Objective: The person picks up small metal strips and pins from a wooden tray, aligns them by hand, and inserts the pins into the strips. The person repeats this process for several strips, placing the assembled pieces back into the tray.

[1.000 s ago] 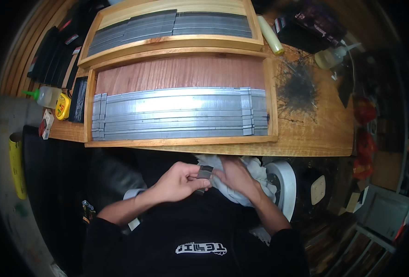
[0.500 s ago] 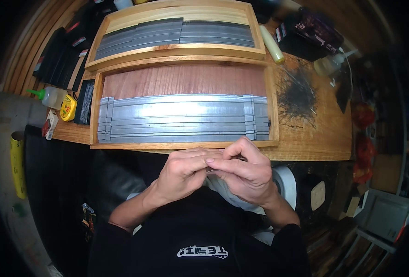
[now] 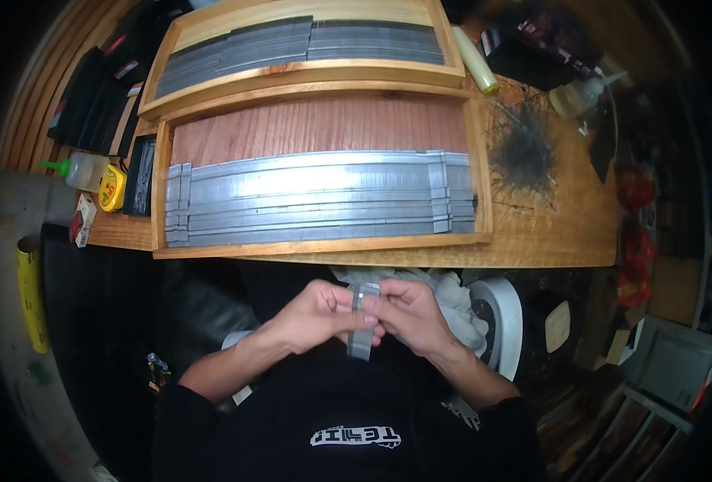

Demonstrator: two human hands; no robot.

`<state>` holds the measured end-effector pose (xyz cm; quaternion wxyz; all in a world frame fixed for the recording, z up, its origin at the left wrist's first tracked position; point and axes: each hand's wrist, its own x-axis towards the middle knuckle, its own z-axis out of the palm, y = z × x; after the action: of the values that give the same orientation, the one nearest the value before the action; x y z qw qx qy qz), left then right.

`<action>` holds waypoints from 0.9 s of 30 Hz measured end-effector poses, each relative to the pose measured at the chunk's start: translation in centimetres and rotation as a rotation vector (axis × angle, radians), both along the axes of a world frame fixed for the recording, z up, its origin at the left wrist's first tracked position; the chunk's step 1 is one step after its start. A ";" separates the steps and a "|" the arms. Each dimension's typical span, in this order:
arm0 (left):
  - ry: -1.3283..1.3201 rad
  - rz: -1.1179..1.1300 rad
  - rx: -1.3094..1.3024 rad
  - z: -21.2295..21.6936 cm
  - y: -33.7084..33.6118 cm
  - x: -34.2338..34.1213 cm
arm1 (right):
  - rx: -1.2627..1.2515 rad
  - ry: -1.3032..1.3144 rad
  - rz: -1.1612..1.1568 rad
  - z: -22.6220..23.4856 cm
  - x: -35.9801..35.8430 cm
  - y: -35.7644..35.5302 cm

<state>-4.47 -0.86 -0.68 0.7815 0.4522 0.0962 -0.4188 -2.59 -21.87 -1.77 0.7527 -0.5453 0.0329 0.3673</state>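
Observation:
Between both hands, in front of my chest, is a short flat grey metal strip (image 3: 360,346), its length pointing toward me. My left hand (image 3: 317,313) pinches it from the left, thumb lying across its middle. From the other side my right hand (image 3: 408,316) grips it near the far end, thumb on top. Fingers cover part of the strip. Just beyond the hands, a shallow wooden tray (image 3: 324,247) holds rows of long grey metal strips (image 3: 308,193), with short stacked pieces (image 3: 438,193) near both ends.
Behind stands a second wooden tray (image 3: 291,72) of dark grey strips (image 3: 267,42). Left on the bench are a yellow tape measure (image 3: 112,188) and a green-tipped bottle (image 3: 87,171). Thin dark wire-like bits (image 3: 524,153) lie right, near another squeeze bottle (image 3: 577,98). A white stool (image 3: 500,321) stands below.
My hands have come down, nearer my body and away from the tray edge. The strip, mostly hidden by fingers before, now shows its flat face. The view has shifted slightly.

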 end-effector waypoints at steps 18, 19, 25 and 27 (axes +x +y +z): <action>-0.487 0.100 0.449 0.1 0.0 -2.0 | -0.229 -0.597 0.066 2.4 1.0 1.3; -0.585 0.112 0.478 0.8 -0.2 -2.0 | -0.234 -0.641 0.082 3.3 1.2 1.2; -1.314 0.348 0.529 3.6 -0.8 1.5 | -0.155 -1.230 -0.021 6.7 3.8 1.2; -1.316 0.329 0.574 4.1 -0.6 2.6 | -0.156 -1.264 -0.051 6.7 5.0 1.6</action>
<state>-1.89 -1.45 3.41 0.5812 0.7765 -0.2203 0.1034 2.38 -20.29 4.90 0.5934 -0.7091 -0.3781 -0.0467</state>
